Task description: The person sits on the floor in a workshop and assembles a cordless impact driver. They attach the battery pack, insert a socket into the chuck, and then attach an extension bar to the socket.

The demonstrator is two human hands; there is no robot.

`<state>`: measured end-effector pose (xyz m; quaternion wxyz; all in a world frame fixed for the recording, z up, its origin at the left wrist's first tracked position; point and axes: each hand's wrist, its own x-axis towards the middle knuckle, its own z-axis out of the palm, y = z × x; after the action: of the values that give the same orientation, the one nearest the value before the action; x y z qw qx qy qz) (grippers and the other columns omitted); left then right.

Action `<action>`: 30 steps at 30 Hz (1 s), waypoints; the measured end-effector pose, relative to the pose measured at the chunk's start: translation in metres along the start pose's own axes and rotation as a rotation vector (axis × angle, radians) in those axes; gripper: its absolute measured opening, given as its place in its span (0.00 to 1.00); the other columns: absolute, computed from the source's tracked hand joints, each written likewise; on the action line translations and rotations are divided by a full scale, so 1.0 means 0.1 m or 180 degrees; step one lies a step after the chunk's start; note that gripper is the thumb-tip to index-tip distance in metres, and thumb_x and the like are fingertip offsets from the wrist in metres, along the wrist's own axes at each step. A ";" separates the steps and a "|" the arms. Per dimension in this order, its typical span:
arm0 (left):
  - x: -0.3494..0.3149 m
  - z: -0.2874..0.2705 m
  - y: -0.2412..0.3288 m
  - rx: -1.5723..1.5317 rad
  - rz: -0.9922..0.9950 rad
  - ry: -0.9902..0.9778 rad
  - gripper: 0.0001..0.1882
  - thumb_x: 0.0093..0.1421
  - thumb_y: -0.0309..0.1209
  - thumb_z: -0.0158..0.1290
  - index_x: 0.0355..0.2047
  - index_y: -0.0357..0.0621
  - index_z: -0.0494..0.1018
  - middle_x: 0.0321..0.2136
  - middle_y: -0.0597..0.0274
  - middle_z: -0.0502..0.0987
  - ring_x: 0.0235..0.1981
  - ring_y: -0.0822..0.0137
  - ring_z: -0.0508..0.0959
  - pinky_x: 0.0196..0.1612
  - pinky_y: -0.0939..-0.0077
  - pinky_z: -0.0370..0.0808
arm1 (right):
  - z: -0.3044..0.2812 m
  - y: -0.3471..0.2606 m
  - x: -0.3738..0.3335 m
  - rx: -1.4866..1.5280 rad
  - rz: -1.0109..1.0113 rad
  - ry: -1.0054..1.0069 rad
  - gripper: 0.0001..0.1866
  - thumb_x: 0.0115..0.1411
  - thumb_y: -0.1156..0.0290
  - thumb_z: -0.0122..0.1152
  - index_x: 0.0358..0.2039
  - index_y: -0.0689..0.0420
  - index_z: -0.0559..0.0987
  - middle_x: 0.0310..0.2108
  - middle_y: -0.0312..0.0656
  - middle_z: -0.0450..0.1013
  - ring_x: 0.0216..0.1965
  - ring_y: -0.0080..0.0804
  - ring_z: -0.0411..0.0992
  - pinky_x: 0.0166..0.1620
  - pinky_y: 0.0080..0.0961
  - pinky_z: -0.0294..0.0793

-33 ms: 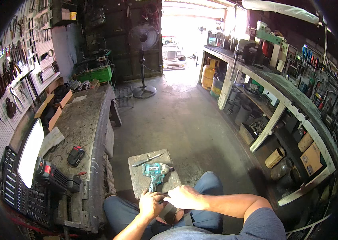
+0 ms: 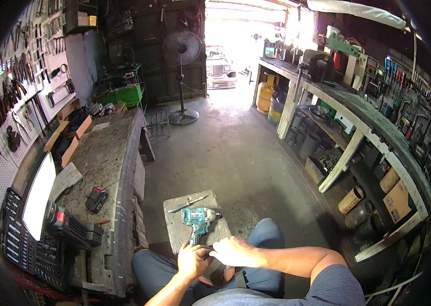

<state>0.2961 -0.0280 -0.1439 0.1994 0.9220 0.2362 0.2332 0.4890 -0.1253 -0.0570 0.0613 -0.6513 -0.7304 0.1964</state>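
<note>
Dark piece [image 2: 206,248] is what we've got pinched between both hands, just on our side of the wooden stool [image 2: 175,230], and fingers cover so much of it that we can't tell what it is. Going from the left: the table [image 2: 111,155] has a black-and-red battery pack [image 2: 97,199] on it, plus a bright white panel [image 2: 41,196] near its edge, so we'd angle the piece that way if we needed a better look. On the stool, a slim tool [image 2: 187,204] lies behind the teal power driver [image 2: 198,217], which is on its side with the nose to the right and the handle toward us. That handle ends right by our left hand [image 2: 191,261], can't say if they touch, so we'd give ourselves a bit more room and not bump the trigger. Left hand is nearly closed, fingers curled round the left end. Right hand [image 2: 233,251] comes in from the side, fingers bent in a tight pinch on the other end. Honestly, we'd let the left do the steadying and the right do the fine stuff, with small moves and light pressure. Might be worth working over the stool too, since a dropped part could easily vanish under us.
</note>
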 end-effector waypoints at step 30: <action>0.06 0.03 -0.03 -0.0001 -0.0104 0.0013 0.13 0.54 0.44 0.75 0.38 0.58 0.90 0.40 0.72 0.90 0.46 0.62 0.88 0.71 0.43 0.70 | 0.04 0.08 0.02 -0.0005 -0.0079 0.0415 0.20 0.73 0.55 0.61 0.39 0.61 0.86 0.33 0.53 0.83 0.36 0.54 0.85 0.39 0.48 0.85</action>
<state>0.3015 -0.0231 -0.1461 0.2028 0.9175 0.2516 0.2319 0.4950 -0.1233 -0.0637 0.1107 -0.6537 -0.7330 0.1522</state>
